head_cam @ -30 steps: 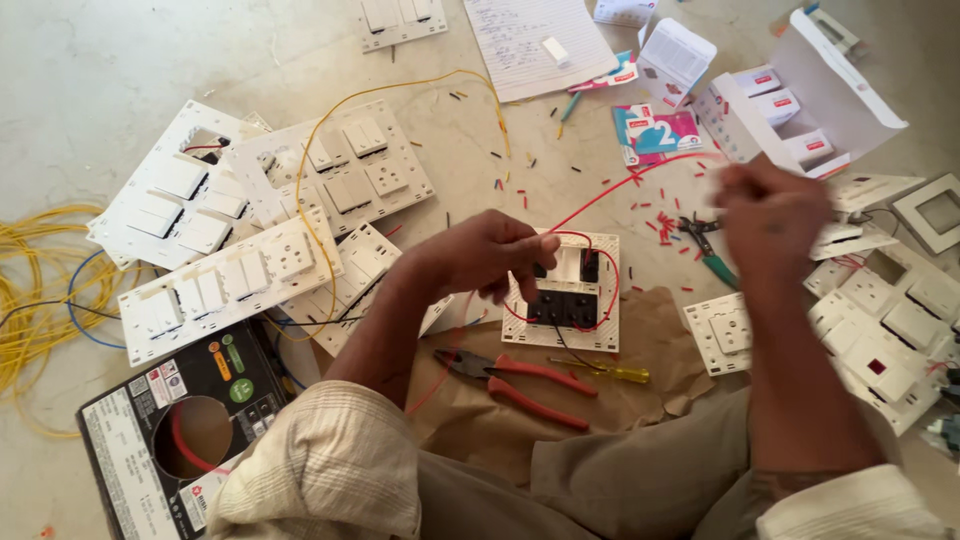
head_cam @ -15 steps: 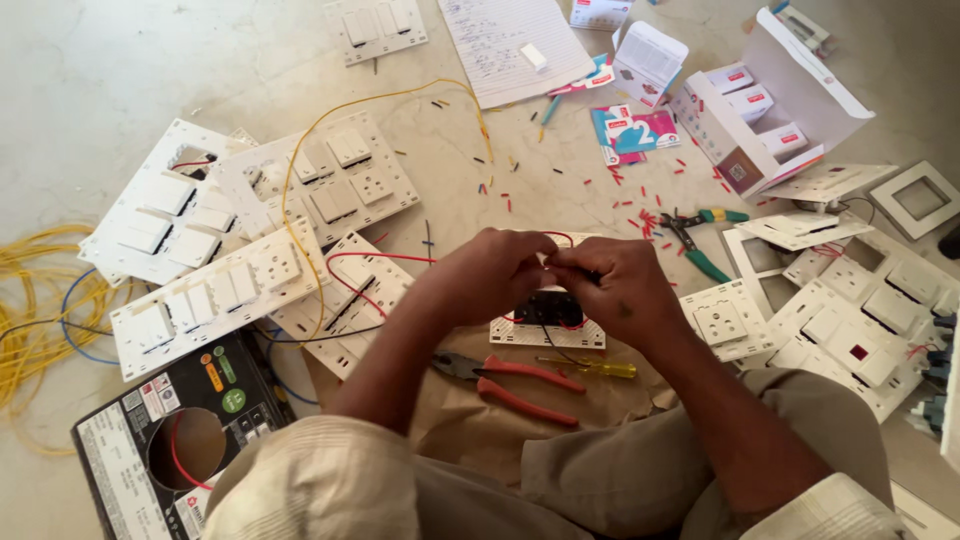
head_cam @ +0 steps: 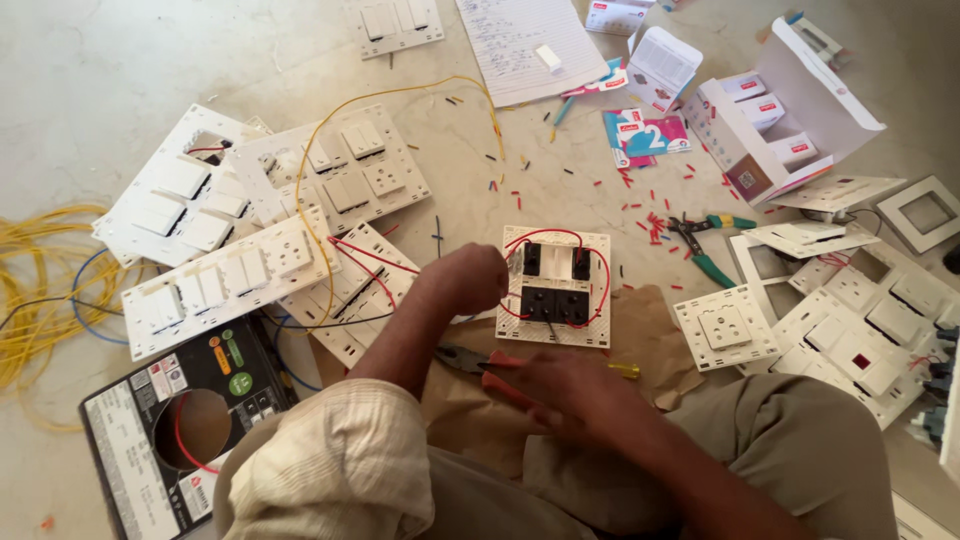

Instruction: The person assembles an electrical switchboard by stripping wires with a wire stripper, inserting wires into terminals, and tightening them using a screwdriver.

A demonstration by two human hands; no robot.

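A white switch plate [head_cam: 597, 300] lies face down on brown paper, showing black module backs [head_cam: 556, 304] looped with red wire [head_cam: 604, 285]. My left hand [head_cam: 468, 282] is curled on the plate's left edge, holding it. My right hand [head_cam: 562, 388] is blurred and lies over the red handles of the pliers [head_cam: 478, 362] just in front of the plate. Whether it grips them is unclear. A yellow-handled screwdriver [head_cam: 626, 370] pokes out beside that hand.
Several white switch boards [head_cam: 215, 280] lie to the left, with yellow wire coils [head_cam: 35, 290] and a wire box [head_cam: 150, 420]. Green-handled cutters [head_cam: 705, 255], more plates [head_cam: 725, 325], an open carton [head_cam: 790, 110] and a paper sheet [head_cam: 525, 40] lie right and beyond. Wire scraps litter the floor.
My right hand has come down from the raised red wire to the plate, then drawn back onto the pliers. The left hand stays at the plate's left edge.
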